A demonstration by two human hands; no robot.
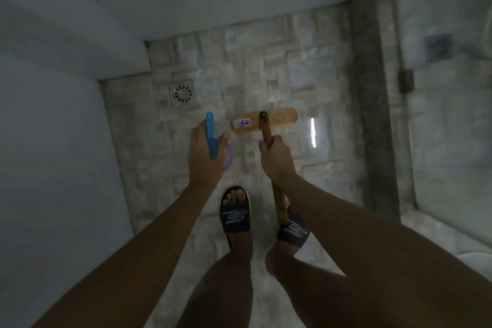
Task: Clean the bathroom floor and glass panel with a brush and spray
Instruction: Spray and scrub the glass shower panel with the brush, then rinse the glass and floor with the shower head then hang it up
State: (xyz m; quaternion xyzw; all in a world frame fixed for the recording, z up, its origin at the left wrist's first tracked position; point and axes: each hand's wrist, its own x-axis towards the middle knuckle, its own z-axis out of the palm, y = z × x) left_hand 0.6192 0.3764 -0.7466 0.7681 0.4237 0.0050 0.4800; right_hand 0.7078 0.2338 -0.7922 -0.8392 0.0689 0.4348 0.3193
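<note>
My left hand [206,157] grips a spray bottle [211,136] with a blue trigger head; its pale purple body shows under my fingers. My right hand [277,161] is closed around the wooden handle of a long floor brush. The wooden brush head [279,118], with a small white and blue sticker, rests flat on the stone-tiled shower floor [266,69] just ahead of both hands. On the right stands the glass panel [447,88], running front to back, with a dark hinge on it.
A square metal drain [183,93] sits in the floor to the left of the brush head. White walls [53,141] close in on the left and at the back. My feet in dark slides [235,214] stand on the floor below my hands.
</note>
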